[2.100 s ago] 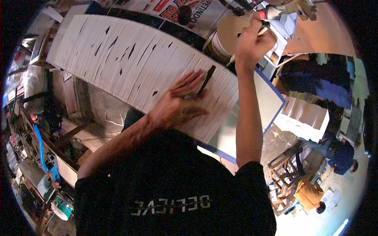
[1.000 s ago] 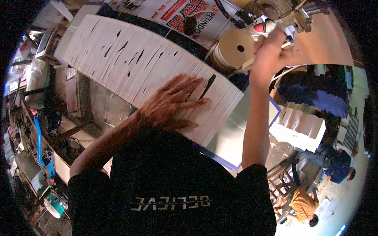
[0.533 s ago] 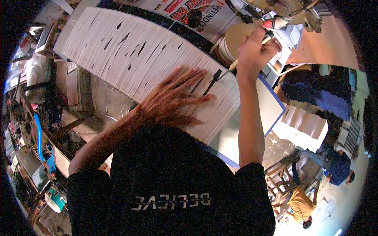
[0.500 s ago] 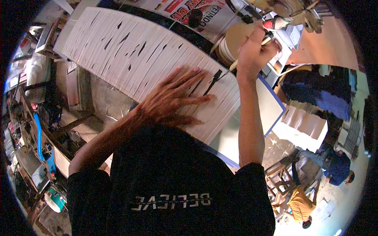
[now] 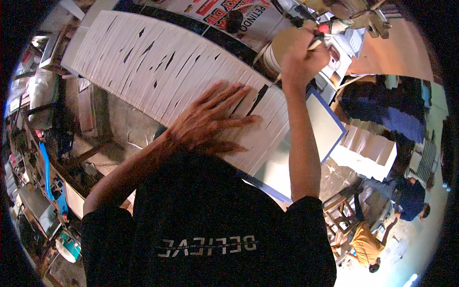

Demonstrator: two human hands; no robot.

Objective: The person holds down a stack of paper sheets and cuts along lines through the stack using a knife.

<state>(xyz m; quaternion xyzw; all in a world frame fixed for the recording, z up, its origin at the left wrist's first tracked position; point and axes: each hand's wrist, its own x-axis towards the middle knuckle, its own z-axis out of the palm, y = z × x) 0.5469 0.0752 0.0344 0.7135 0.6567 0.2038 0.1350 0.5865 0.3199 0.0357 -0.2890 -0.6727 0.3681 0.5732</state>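
My left hand (image 5: 213,119) lies flat with spread fingers on a long panel (image 5: 119,57) covered in narrow whitish strips. Dark slivers show between several strips. One larger dark gap (image 5: 258,100) is just beyond my left fingertips. My right hand (image 5: 303,62) is closed around a slim, pale-handled tool (image 5: 315,45), held above the panel's right end. Its thin tip points down toward the strips near that gap; whether it touches them I cannot tell. The exact kind of tool is unclear. Behind my right hand stands a round white tub (image 5: 271,58), partly covered by the hand.
A printed sheet (image 5: 224,16) lies past the panel's far edge. At right are a blue-edged pale board (image 5: 330,126) and a white stack (image 5: 366,153). Two other people, in an orange shirt (image 5: 366,244) and a dark shirt (image 5: 412,201), are at lower right.
My right hand has shifted slightly left with the tool, its grip looking blurred. My left hand stays pressed on the panel. The person in orange has moved an arm.
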